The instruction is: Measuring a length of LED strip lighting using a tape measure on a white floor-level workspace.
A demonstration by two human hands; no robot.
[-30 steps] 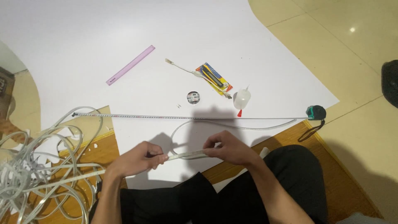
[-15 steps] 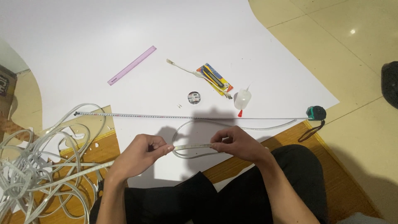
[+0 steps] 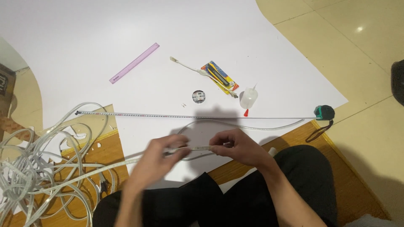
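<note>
A thin pale strip [image 3: 201, 148] is stretched flat between the two hands, just above the person's lap and over the near edge of a big white sheet [image 3: 126, 42] that lies on the floor. The right hand [image 3: 237, 147] has its grip pinched shut on the strip's right part, thumb and fingers together on it. The left hand [image 3: 158, 159] is blurred; its grip looks closed around the strip's left part, fingers curled over it. From the left hand the strip runs on leftward into a loose tangle of white cable [image 3: 38, 168] heaped well to the left on a wooden board [image 3: 105, 155].

Just beyond both hands a clear loop of the same strip [image 3: 252, 126] curves across the sheet, and just past it lies an extended tape measure [image 3: 189, 116], whose green case [image 3: 325, 112] sits far to the right of the right hand. Farther out from the right hand stand a small glue bottle [image 3: 248, 98] with a red tip, a yellow and blue tool pack [image 3: 219, 77] and a small round roll [image 3: 198, 96]. Well beyond the left hand lies a pink ruler [image 3: 134, 63].
</note>
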